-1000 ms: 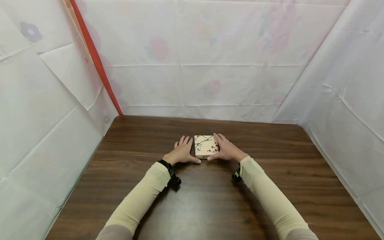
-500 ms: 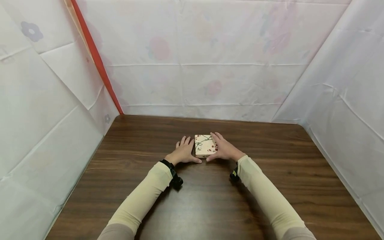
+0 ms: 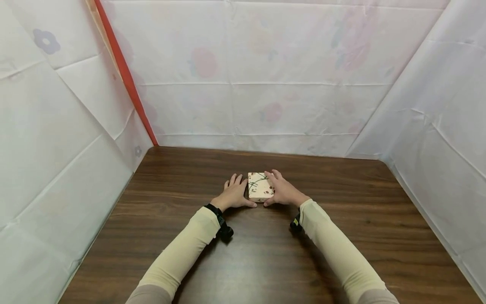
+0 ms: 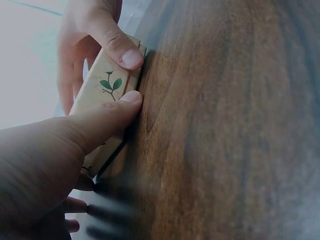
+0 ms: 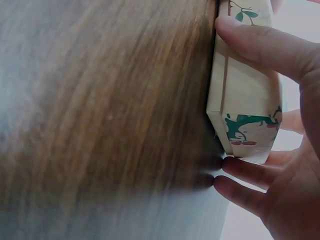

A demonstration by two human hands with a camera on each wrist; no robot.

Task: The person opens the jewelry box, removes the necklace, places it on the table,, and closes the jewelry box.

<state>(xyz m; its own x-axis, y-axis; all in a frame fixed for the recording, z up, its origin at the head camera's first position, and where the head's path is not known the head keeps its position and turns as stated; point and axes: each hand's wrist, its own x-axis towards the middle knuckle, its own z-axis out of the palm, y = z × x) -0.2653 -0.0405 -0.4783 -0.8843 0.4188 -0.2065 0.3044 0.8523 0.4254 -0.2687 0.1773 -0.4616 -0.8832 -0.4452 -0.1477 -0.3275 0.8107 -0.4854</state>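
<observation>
A small cream box (image 3: 260,188) with a printed pattern of dark branches and red blossoms lies flat on the dark wooden table (image 3: 250,261). My left hand (image 3: 232,196) is at its left side, fingers spread and fairly straight, the thumb reaching across the box's near side in the left wrist view. On the other side my right hand (image 3: 284,191) grips the box, its thumb (image 5: 250,40) against the near side and a fingertip over the top's far right. A seam line runs along the box's side in the right wrist view. The box's underside is hidden.
White floral sheets hang behind the table (image 3: 243,109) and along both sides. A red strip (image 3: 121,71) runs down the back left corner. Black wrist cameras sit on both wrists, the left camera (image 3: 225,231) close above the tabletop.
My right hand has crept a little to the left, its fingertips reaching further over the box. The box and my left hand stay almost in place; the view shifts slightly.
</observation>
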